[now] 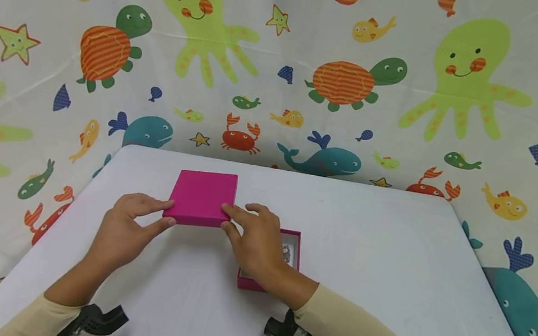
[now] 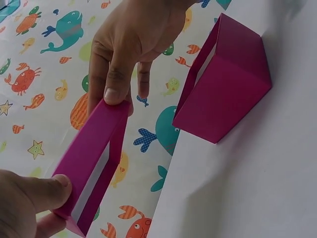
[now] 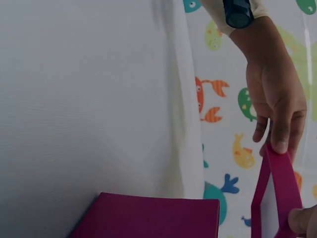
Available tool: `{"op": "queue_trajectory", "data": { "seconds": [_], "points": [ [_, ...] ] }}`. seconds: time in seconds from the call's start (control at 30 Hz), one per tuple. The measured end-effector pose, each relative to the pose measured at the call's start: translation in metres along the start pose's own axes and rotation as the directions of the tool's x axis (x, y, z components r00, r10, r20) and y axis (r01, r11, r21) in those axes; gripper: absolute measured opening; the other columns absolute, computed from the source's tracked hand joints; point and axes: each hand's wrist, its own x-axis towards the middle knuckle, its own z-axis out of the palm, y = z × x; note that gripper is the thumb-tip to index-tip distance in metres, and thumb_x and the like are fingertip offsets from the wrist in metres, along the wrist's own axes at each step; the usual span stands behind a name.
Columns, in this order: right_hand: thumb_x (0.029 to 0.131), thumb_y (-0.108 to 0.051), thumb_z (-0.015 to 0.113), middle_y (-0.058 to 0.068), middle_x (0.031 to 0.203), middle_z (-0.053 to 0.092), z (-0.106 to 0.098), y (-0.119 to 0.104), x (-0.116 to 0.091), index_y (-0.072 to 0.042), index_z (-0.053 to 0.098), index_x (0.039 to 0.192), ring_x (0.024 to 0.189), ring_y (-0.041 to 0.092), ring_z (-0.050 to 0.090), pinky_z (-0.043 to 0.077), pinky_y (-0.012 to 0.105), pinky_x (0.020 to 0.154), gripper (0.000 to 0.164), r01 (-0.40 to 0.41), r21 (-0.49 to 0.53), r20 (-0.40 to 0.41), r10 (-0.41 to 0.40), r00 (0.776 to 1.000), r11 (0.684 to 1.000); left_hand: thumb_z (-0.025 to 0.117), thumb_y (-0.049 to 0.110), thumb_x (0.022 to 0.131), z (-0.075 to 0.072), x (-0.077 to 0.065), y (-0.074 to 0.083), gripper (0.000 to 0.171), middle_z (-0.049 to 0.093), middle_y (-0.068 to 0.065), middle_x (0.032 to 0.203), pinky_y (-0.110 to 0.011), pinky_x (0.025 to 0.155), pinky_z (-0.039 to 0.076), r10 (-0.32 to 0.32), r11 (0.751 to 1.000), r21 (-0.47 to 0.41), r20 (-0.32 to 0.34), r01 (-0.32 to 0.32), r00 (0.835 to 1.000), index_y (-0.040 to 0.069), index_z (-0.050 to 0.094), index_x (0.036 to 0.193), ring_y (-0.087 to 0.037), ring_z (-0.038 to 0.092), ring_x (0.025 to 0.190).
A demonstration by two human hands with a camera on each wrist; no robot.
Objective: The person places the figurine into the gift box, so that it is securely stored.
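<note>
A pink box lid (image 1: pixel 202 196) is held level above the table by both hands. My left hand (image 1: pixel 122 228) pinches its left edge between thumb and fingers. At the right edge my right hand (image 1: pixel 257 239) pinches it the same way. The left wrist view shows the lid (image 2: pixel 94 163) from the side, its hollow white inside partly visible. Under the right hand stands the open pink box base (image 1: pixel 250 283), upright on the table. Something small and greyish (image 1: pixel 286 253) lies in the white-lined base; the right hand and wrist hide much of it.
A white table (image 1: pixel 378 260) spreads under the hands. Behind it and at its sides hangs a cloth (image 1: pixel 268 89) printed with sea animals. A black wrist camera mount (image 1: pixel 96 320) sits on the left forearm, another mount (image 1: pixel 282 326) on the right.
</note>
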Motion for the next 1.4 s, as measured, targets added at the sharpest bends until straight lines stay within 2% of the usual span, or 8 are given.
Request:
{"op": "queue_trajectory", "data": {
  "seconds": [0.33,0.63,0.83,0.97,1.07,1.2,1.4],
  "points": [
    [0.092,-0.029,0.078,-0.005,0.115,0.075,-0.008,0.008,-0.013,-0.027,0.066,0.139,0.131,0.025,0.053,0.042,0.055,0.106,0.048,0.01,-0.02,0.001,-0.01,1.0,1.0,0.087,0.019,0.084,0.008,-0.007,0.005,0.048,0.063,-0.016,0.12,-0.058,0.077,0.06,0.071,0.997,0.001,-0.024,-0.071,0.997,0.012,0.073,0.129,-0.039,0.05,0.124],
    [0.092,-0.03,0.078,-0.005,0.116,0.075,-0.012,0.013,-0.022,-0.026,0.067,0.138,0.13,0.025,0.054,0.042,0.057,0.106,0.047,0.036,-0.053,-0.018,-0.037,0.999,0.998,0.09,0.012,0.079,0.014,-0.01,0.008,0.047,0.063,-0.013,0.114,-0.056,0.075,0.061,0.134,0.99,-0.029,-0.049,-0.135,0.99,0.009,0.075,0.124,-0.035,0.051,0.12],
    [0.092,-0.031,0.079,-0.004,0.12,0.074,-0.016,0.016,-0.03,-0.025,0.068,0.136,0.127,0.023,0.057,0.054,0.049,0.095,0.046,0.057,-0.063,-0.025,-0.059,0.998,0.996,0.09,0.011,0.079,0.017,-0.014,0.011,0.046,0.064,-0.011,0.113,-0.053,0.076,0.061,0.137,0.989,-0.059,-0.034,-0.139,0.99,0.009,0.076,0.123,-0.033,0.054,0.116],
    [0.092,-0.03,0.079,-0.002,0.122,0.073,-0.019,0.016,-0.036,-0.026,0.068,0.137,0.128,0.024,0.057,0.06,0.043,0.085,0.046,0.025,-0.052,-0.027,-0.027,0.999,0.998,0.09,0.011,0.079,0.02,-0.016,0.011,0.047,0.065,-0.01,0.114,-0.051,0.076,0.062,0.144,0.986,-0.078,-0.025,-0.145,0.989,0.01,0.076,0.123,-0.032,0.057,0.115],
    [0.091,-0.028,0.08,0.0,0.125,0.072,-0.02,0.016,-0.04,-0.027,0.067,0.137,0.127,0.024,0.057,0.06,0.042,0.084,0.048,0.003,-0.044,-0.031,-0.004,1.0,0.999,0.091,0.012,0.077,0.022,-0.017,0.012,0.047,0.065,-0.01,0.115,-0.048,0.076,0.062,0.158,0.984,-0.082,-0.024,-0.159,0.987,0.011,0.077,0.122,-0.031,0.058,0.114],
    [0.09,-0.028,0.081,0.0,0.125,0.072,-0.021,0.019,-0.045,-0.026,0.069,0.136,0.126,0.023,0.058,0.057,0.046,0.091,0.048,0.011,-0.06,-0.048,-0.014,0.999,0.998,0.092,0.012,0.076,0.023,-0.017,0.014,0.046,0.065,-0.008,0.113,-0.044,0.075,0.062,0.192,0.978,-0.081,-0.028,-0.193,0.981,0.011,0.078,0.12,-0.027,0.057,0.112],
    [0.088,-0.026,0.083,0.001,0.128,0.071,-0.023,0.024,-0.051,-0.023,0.071,0.133,0.125,0.022,0.061,0.057,0.045,0.094,0.047,0.056,-0.064,-0.085,-0.061,0.995,0.996,0.092,0.013,0.076,0.024,-0.019,0.019,0.046,0.065,-0.003,0.11,-0.039,0.075,0.062,0.226,0.969,-0.093,-0.025,-0.228,0.974,0.013,0.078,0.119,-0.022,0.056,0.111]
  ]
}}
